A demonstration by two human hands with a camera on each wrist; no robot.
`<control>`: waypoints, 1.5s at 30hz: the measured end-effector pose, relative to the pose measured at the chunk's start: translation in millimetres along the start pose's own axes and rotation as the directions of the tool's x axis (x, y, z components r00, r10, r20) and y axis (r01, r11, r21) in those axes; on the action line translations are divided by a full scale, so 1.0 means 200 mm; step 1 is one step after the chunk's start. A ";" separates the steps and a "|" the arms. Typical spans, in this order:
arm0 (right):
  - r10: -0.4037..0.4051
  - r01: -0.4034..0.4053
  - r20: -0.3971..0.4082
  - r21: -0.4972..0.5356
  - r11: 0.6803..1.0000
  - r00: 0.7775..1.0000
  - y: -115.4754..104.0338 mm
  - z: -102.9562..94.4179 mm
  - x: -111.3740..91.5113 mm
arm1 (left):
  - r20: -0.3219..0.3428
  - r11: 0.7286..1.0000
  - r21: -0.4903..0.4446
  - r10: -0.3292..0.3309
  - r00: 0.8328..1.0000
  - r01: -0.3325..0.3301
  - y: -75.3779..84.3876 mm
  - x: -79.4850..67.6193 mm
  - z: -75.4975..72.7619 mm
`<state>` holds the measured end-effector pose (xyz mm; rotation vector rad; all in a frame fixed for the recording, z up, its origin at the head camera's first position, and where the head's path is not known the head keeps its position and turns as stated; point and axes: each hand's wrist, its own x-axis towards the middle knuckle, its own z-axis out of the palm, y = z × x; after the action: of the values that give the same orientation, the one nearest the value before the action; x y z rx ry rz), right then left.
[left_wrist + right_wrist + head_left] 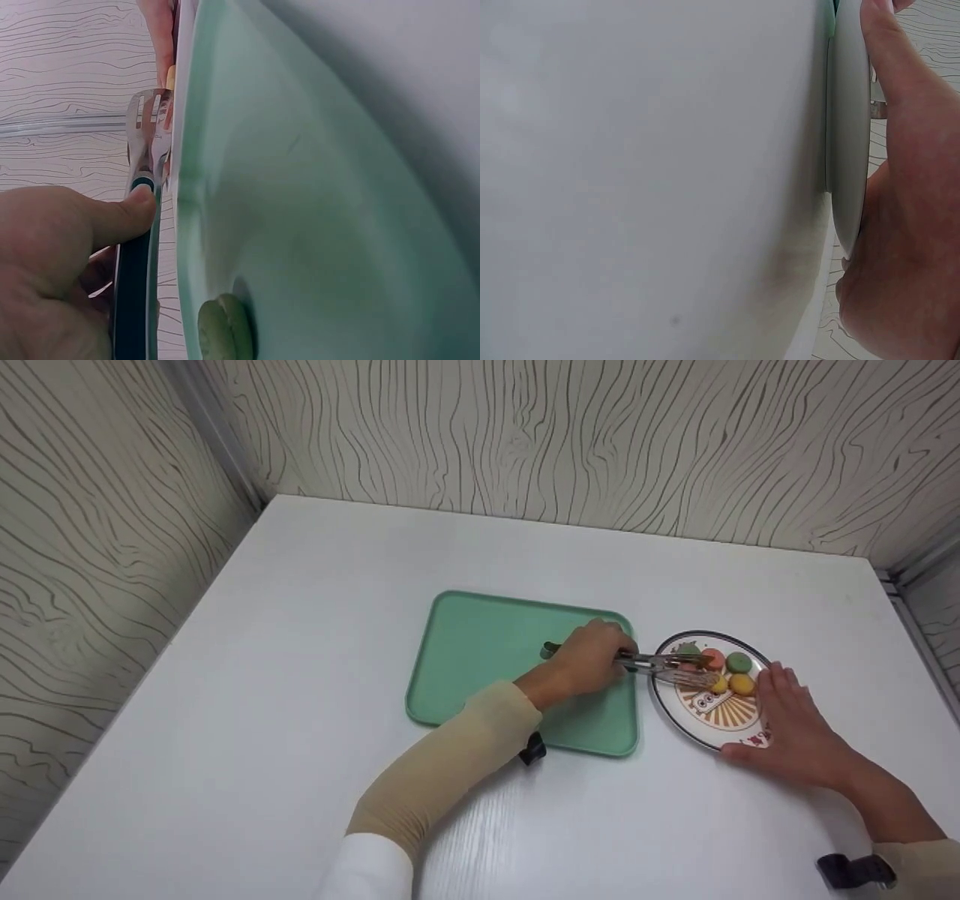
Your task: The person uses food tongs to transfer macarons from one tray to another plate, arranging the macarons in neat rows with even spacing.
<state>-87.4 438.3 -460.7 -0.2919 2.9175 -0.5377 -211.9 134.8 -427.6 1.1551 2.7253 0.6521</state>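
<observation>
My left hand [589, 660] grips metal tongs [654, 662] with dark handles, reaching across the right side of a green tray [480, 637]. The tong ends lie over a white patterned plate [701, 724], among several macarons. A yellow macaron [718, 684] is at the tips, partly covered by them. Beside it sit another yellow macaron [742, 685], a green macaron [739, 662] and a pink macaron [714, 659]. With fingers fairly straight, my right hand [795, 735] rests along the plate's right rim, thumb at the near edge. In the left wrist view, a green macaron [225, 330] lies on the tray.
Tray and plate stand side by side on a white table [300, 660]. Wood-grain patterned panels [525, 442] rise behind the table and at its sides. Dark wrist straps [855, 871] show near the sleeves.
</observation>
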 end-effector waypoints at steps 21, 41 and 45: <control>-0.013 0.013 -0.014 0.004 1.000 1.000 0.01 0.01 0.00 | 0.002 1.000 0.006 -0.005 1.000 0.005 0.00 0.00 0.00; -0.009 0.009 -0.015 0.012 1.000 1.000 0.01 0.01 0.00 | 0.011 1.000 0.026 0.002 1.000 -0.002 0.00 0.00 0.01; -0.009 0.010 -0.019 0.007 1.000 1.000 0.01 0.01 0.00 | 0.013 1.000 0.027 -0.005 1.000 0.004 0.00 0.00 0.01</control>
<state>-87.1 439.9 -462.5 -0.3015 2.9335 -0.5553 -212.2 135.1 -429.2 1.1546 2.7332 0.6060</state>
